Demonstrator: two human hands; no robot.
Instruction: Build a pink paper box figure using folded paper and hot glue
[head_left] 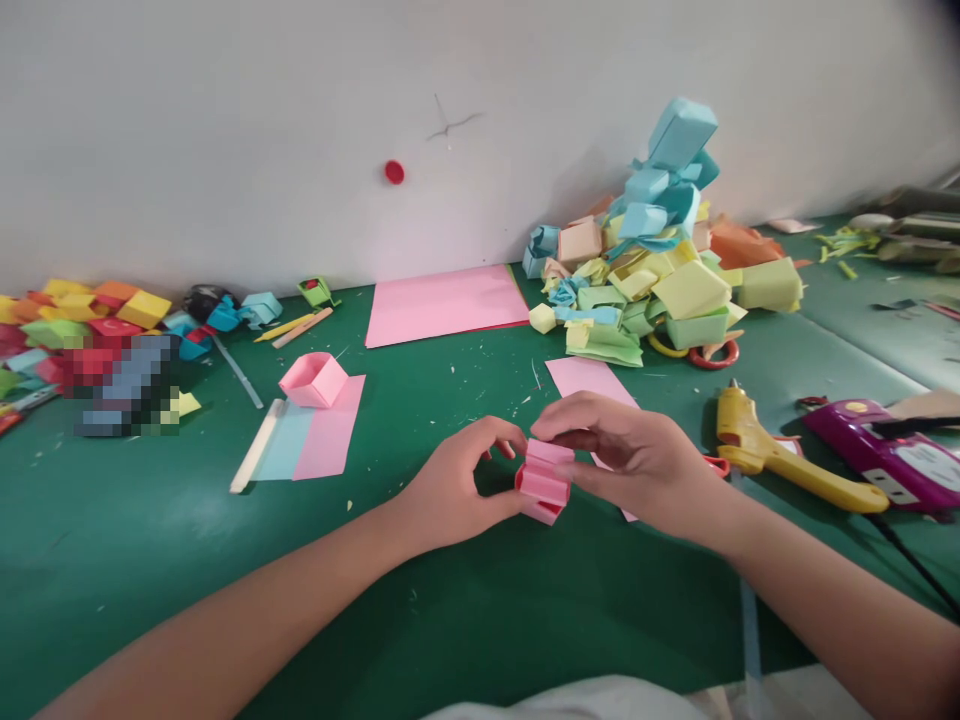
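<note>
A small folded pink paper piece [544,483] is held between both hands above the green mat [150,560], near the middle of the view. My left hand [457,485] curls round its left side, thumb and fingers pinched on it. My right hand [630,455] grips it from the top and right, fingers bent over the folds. A pink paper sheet [581,378] lies flat just behind my right hand.
A finished pink paper box [313,380] sits on pink and blue strips at left. A large pink sheet [444,303] lies by the wall. A heap of folded paper boxes [660,265] rises at back right. A yellow glue gun [780,460], purple tool [885,455] and red-handled scissors [712,352] lie right.
</note>
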